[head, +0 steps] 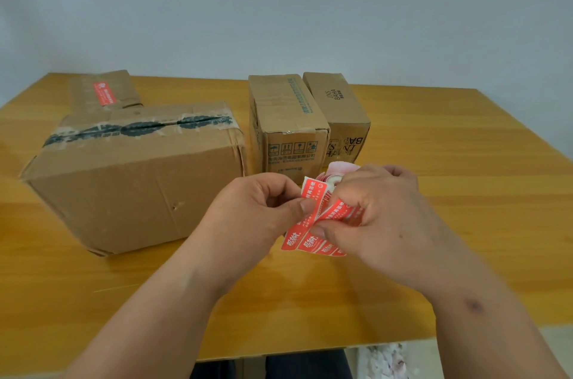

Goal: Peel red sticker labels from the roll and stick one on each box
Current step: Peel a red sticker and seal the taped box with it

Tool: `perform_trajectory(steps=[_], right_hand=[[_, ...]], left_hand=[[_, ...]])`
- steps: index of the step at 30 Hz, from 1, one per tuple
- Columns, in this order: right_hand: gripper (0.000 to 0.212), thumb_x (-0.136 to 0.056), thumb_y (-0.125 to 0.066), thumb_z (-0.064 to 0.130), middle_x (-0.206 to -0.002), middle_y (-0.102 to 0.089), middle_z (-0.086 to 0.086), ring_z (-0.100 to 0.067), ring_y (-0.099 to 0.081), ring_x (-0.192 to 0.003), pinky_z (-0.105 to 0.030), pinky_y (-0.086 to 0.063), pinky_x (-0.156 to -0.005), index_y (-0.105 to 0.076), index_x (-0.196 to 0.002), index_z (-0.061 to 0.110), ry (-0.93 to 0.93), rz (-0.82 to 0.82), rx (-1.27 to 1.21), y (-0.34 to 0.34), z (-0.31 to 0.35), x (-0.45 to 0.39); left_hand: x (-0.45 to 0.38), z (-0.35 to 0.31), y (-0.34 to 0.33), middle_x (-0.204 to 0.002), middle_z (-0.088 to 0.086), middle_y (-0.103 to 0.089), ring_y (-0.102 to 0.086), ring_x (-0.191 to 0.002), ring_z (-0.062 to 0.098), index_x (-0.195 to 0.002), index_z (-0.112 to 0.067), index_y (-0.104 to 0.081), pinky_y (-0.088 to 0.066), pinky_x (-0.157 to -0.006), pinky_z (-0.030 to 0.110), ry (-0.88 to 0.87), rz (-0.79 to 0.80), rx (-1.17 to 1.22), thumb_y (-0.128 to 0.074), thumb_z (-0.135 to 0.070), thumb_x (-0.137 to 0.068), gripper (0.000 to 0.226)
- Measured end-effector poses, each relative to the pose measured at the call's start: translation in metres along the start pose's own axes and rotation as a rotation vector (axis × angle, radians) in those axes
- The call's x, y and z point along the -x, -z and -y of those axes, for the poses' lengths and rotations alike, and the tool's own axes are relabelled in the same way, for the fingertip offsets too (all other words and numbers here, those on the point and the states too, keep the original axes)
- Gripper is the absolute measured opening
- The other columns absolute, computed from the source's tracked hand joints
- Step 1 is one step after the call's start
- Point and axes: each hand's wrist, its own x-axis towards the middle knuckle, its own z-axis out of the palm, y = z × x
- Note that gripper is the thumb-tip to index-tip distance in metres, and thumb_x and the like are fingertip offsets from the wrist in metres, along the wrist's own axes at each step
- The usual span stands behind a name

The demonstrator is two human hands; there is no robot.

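My right hand grips the roll of red sticker labels, whose loose strip hangs below my fingers. My left hand pinches one red label at the strip's upper end. A large cardboard box with black tape lies at the left. Behind it a flatter box carries a red label. Two smaller boxes stand at the middle back: one with green print and one with dark lettering.
Everything sits on an orange wooden table, its front edge near my forearms. A plain pale wall rises behind the table. White debris lies on the floor below the front edge.
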Motion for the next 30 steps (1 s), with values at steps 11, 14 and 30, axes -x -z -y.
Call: perform_trajectory(steps=[11,14,30], right_hand=[[0.037,-0.070,-0.067,0.063,-0.068,-0.061,0.013,0.014,-0.044,-0.092,-0.033,-0.024,-0.098,-0.069,-0.070,0.026,-0.046,0.117,0.003,0.0007,-0.0047,-0.0062],[0.047,-0.067,-0.045,0.067,-0.078,-0.055,0.019,-0.002,-0.047,-0.107,-0.036,-0.020,-0.099,-0.069,-0.074,0.027,-0.023,0.134,0.114,-0.0014,-0.0029,-0.0065],[0.028,-0.082,-0.053,0.055,-0.087,-0.053,0.021,-0.006,-0.044,-0.105,-0.041,-0.017,-0.104,-0.071,-0.095,0.037,0.011,0.105,0.147,0.0004,0.0013,-0.0031]], left_hand=[[0.0028,-0.0033,-0.0013,-0.075,0.003,-0.073,-0.068,-0.073,0.024,-0.078,-0.025,-0.074,-0.059,-0.071,0.042,-0.089,-0.009,-0.087,-0.068,-0.041,-0.083,0.017],[0.0057,-0.0049,0.0011,-0.074,0.004,-0.070,-0.058,-0.062,0.014,-0.078,-0.026,-0.074,-0.050,-0.061,0.028,-0.073,0.066,-0.138,-0.071,-0.047,-0.075,0.021],[0.0020,0.0034,-0.0040,-0.074,0.002,-0.072,-0.064,-0.070,0.015,-0.072,-0.019,-0.072,-0.057,-0.076,0.038,-0.006,0.004,-0.007,-0.070,-0.033,-0.083,0.019]])
